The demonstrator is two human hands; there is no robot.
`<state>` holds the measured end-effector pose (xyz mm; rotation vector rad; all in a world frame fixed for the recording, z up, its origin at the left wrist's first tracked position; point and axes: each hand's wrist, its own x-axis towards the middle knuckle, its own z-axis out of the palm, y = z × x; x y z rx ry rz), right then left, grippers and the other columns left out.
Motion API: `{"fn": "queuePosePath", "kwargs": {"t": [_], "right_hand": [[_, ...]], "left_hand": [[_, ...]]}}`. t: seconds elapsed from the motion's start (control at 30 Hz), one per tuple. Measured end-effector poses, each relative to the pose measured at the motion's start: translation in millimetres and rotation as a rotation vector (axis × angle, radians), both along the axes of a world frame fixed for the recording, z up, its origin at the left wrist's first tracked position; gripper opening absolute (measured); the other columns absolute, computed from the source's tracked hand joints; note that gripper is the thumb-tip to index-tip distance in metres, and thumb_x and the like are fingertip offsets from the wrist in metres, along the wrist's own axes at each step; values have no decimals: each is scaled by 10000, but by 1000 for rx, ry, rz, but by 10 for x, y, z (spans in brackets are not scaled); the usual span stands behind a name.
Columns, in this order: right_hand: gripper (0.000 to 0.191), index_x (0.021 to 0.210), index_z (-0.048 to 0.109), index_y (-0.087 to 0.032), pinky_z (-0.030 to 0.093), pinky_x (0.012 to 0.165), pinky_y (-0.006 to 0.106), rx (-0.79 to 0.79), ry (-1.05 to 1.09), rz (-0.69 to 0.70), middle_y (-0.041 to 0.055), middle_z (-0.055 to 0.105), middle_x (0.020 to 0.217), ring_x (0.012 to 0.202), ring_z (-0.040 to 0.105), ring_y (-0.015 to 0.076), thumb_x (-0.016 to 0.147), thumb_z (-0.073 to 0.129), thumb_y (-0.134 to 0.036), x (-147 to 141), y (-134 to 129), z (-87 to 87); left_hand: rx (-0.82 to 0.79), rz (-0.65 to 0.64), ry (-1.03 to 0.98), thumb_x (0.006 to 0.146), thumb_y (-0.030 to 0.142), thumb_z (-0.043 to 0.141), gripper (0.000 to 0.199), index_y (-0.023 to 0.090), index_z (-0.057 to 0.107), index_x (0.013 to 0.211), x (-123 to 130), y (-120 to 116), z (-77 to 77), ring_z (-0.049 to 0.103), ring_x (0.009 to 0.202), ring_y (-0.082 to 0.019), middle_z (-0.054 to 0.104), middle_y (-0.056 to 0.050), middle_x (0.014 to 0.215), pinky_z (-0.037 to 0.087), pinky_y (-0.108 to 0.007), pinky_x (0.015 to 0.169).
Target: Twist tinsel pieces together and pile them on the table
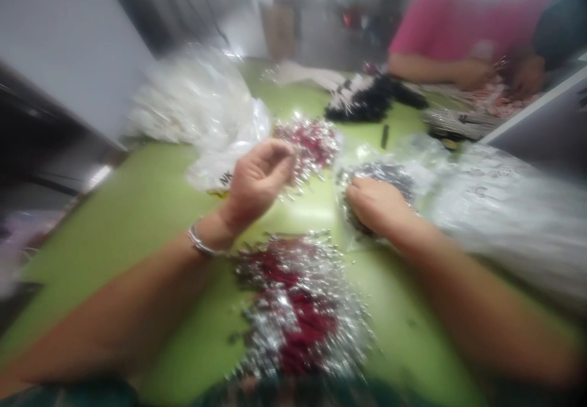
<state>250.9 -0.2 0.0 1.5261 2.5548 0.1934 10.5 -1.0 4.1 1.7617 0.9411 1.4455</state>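
Note:
My left hand (260,179) hovers at the near-left side of a small pile of red pieces with shiny silvery ends (314,141). Its thumb and fingers are pinched together; whatever lies between them is too small to make out. My right hand (378,204) reaches into an open clear plastic bag (351,227) of small dark, shiny parts (389,176). Its fingers are bent down among those parts, and their tips are hidden. Nearest my body, between my forearms, spreads a larger pile of red pieces with silvery ends (305,309).
Big white plastic bags stand at the left (197,98) and right (509,205) of the green table (174,181). Farther back lie a black bristly bundle (360,101) and a small dark stick (384,136). A co-worker in a pink top (468,22) handles thin strands at the back right.

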Motion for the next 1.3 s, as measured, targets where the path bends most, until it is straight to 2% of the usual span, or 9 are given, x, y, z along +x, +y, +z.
{"fn": "queuePosePath", "kwargs": {"t": [0.07,0.17,0.27,0.37,0.47,0.7,0.87,1.03,1.3], "right_hand": [[172,828,598,-157,231,524,308,21,83,-56,108,627,834,654,501,169,886,436,-149,-25,-15,12],[140,850,579,-166,272,536,294,56,405,-129,57,606,711,577,462,147,886,446,-194,-75,-84,67],[109,823,580,-180,347,550,266,-14,801,-38,8,589,645,545,463,121,859,477,-190,-156,-192,91],[116,784,607,-178,397,562,250,-37,1008,67,3,623,665,563,505,109,850,511,-182,-243,-280,55],[121,780,640,-168,424,590,255,7,1051,97,7,647,680,588,536,109,852,544,-173,-287,-309,10],[112,800,662,-174,447,579,266,80,1174,72,9,669,703,611,565,120,863,571,-190,-278,-296,10],[116,813,665,-180,452,600,270,71,1153,139,10,670,715,628,572,123,869,563,-176,-286,-307,10],[123,842,664,-187,476,631,285,106,1158,90,27,687,769,665,593,137,882,548,-201,-277,-318,32],[137,839,674,-166,456,635,259,109,1044,259,32,695,749,663,590,121,888,546,-173,-229,-270,35]], "left_hand": [[-150,-15,2,892,223,574,51,187,601,869,26,-20,1,546,614,-83,578,-16,716,463,-219,533],[-415,-128,114,838,240,618,94,167,622,781,109,-80,-7,475,537,-68,541,5,632,379,-201,457],[-553,-153,157,799,271,638,120,154,655,779,192,-143,-30,418,496,-61,520,18,594,324,-201,435],[-597,-149,128,776,293,647,149,147,672,791,222,-167,-49,405,491,-62,521,21,592,309,-203,444],[-606,-176,117,766,298,656,153,148,679,784,209,-159,-48,420,506,-65,535,16,602,308,-202,461],[-582,-189,167,792,338,654,197,147,690,759,207,-178,-7,438,519,-64,568,7,630,318,-205,484],[-524,-251,250,831,388,624,302,144,654,656,199,-191,14,502,577,-87,597,-2,641,396,-233,569],[-501,-273,284,854,366,601,283,154,663,676,190,-185,23,547,602,-102,653,-17,691,420,-239,573],[-411,-246,398,894,373,538,340,143,654,672,183,-174,24,514,564,-92,616,-6,635,387,-221,541]]}}
